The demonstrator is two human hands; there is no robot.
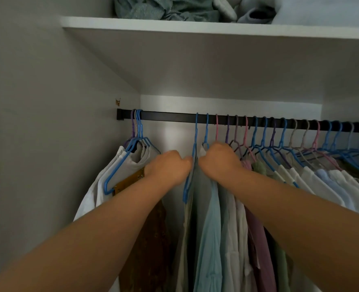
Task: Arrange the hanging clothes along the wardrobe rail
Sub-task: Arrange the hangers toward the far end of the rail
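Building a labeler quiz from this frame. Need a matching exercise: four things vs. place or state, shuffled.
1. left hand
2. rail
3. small hanger bunch
4. folded fabrics

A. on the top shelf
B. black, bare stretch mid-left
C. pushed to the rail's left end
D. curled on a blue hanger's garment, beside the right hand

Pairs: 1-D, 2-B, 3-C, 4-A

Rail (170,116) across mid-frame beneath shelf (195,28); small hanger cluster (137,131) at left end, gap beside, crowded hangers (280,133) rightwards; both hands (168,165) centre
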